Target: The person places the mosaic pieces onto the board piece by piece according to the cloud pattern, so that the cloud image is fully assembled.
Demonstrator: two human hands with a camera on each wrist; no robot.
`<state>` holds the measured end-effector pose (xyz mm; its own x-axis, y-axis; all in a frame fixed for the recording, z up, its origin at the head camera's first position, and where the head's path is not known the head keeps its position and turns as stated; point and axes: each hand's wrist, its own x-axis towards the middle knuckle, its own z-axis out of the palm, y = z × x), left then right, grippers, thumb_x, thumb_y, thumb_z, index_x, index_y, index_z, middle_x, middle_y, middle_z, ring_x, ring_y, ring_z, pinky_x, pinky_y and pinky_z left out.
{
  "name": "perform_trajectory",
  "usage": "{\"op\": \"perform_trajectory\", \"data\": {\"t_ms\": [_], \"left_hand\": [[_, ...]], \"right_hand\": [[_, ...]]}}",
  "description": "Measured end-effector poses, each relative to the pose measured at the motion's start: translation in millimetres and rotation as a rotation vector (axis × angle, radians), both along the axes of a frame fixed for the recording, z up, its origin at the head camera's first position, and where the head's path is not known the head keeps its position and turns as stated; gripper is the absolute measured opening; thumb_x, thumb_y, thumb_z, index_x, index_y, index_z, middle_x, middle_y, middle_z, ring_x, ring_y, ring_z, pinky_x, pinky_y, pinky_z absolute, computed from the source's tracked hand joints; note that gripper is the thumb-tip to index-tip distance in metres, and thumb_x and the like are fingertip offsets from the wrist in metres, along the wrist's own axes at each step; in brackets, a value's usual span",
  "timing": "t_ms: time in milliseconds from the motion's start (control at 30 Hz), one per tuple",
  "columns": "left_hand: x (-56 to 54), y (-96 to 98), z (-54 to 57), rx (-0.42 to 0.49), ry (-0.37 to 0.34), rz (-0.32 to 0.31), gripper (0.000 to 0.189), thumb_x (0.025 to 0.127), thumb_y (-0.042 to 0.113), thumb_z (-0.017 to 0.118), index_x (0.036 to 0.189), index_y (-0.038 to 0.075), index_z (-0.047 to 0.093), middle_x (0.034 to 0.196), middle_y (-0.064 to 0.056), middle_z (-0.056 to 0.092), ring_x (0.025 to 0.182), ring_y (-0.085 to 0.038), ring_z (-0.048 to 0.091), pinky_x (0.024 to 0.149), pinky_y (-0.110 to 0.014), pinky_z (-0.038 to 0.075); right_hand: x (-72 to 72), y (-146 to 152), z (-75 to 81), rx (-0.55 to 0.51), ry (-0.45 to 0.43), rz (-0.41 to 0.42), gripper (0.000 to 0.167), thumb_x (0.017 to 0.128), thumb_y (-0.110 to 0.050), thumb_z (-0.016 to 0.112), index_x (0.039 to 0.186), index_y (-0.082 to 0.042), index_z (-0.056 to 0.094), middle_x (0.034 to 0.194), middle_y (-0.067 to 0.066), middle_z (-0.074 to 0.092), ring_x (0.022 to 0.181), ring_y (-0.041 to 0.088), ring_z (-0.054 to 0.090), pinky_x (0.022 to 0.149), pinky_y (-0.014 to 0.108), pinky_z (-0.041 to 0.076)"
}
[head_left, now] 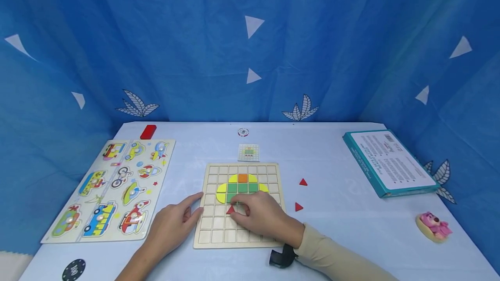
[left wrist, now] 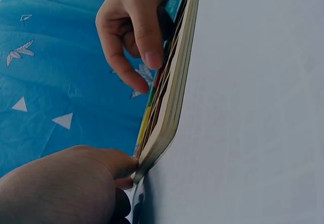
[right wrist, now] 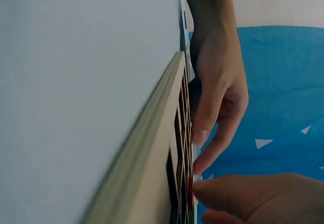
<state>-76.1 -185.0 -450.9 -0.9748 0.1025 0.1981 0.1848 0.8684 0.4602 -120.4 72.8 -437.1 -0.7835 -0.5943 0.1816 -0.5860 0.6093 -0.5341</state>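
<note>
A wooden grid board (head_left: 218, 236) lies in the middle of the table. Green squares (head_left: 242, 187), an orange square (head_left: 243, 178) and yellow rounded pieces (head_left: 221, 197) form a shape on it. My right hand (head_left: 262, 212) is over the board, thumb and index finger at a red triangle (head_left: 230, 210) in a cell below the green row. The right wrist view shows the thumb (right wrist: 215, 191) against that red piece. My left hand (head_left: 173, 224) touches the board's left edge with thumb and index fingertips. Two more red triangles (head_left: 303, 182) lie loose to the right.
Behind the board lie a small pattern card (head_left: 248, 152) and a chip (head_left: 243, 132). Left are a vehicle puzzle (head_left: 121, 198), a red block (head_left: 148, 132) and a black chip (head_left: 74, 269). Right are a teal box (head_left: 390, 161) and a pink toy (head_left: 433, 225).
</note>
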Motion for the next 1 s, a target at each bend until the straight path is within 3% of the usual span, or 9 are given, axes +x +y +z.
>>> {"op": "perform_trajectory", "data": {"t_ms": [200, 400, 733, 1000], "left_hand": [[1.2, 0.6, -1.5, 0.005, 0.004, -0.002, 0.039, 0.093, 0.029, 0.077, 0.13, 0.021, 0.071, 0.054, 0.018, 0.037, 0.047, -0.001, 0.031, 0.048, -0.024, 0.027], [1.3, 0.8, -1.2, -0.001, 0.019, -0.006, 0.039, 0.093, 0.029, 0.077, 0.13, 0.02, 0.071, 0.055, 0.018, 0.037, 0.047, -0.001, 0.031, 0.048, -0.024, 0.027], [0.2, -0.1, -0.6, -0.007, 0.003, -0.004, 0.039, 0.093, 0.03, 0.077, 0.131, 0.02, 0.07, 0.055, 0.018, 0.037, 0.047, -0.002, 0.032, 0.049, -0.024, 0.028], [0.1, -0.2, -0.8, -0.011, 0.004, -0.002, 0.04, 0.093, 0.031, 0.076, 0.131, 0.021, 0.07, 0.055, 0.018, 0.037, 0.047, -0.002, 0.031, 0.049, -0.024, 0.027]], "right_hand": [[-3.9, 17, 7.2, -0.051, 0.01, 0.007, 0.024, 0.093, -0.026, 0.075, 0.116, -0.021, 0.077, 0.05, -0.018, 0.034, 0.045, -0.001, 0.036, 0.047, 0.02, 0.03], [-6.1, 57, 17.8, -0.063, 0.008, -0.069, 0.025, 0.092, -0.025, 0.078, 0.117, -0.021, 0.077, 0.052, -0.016, 0.034, 0.047, 0.002, 0.034, 0.048, 0.022, 0.03], [-8.5, 144, 2.3, -0.023, -0.138, -0.065, 0.023, 0.092, -0.02, 0.079, 0.114, -0.026, 0.077, 0.057, -0.017, 0.041, 0.05, 0.002, 0.041, 0.05, 0.021, 0.034], [-9.3, 167, -0.9, -0.007, -0.191, -0.09, 0.027, 0.09, -0.022, 0.081, 0.115, -0.028, 0.075, 0.056, -0.015, 0.04, 0.049, 0.005, 0.042, 0.05, 0.022, 0.034]]}}
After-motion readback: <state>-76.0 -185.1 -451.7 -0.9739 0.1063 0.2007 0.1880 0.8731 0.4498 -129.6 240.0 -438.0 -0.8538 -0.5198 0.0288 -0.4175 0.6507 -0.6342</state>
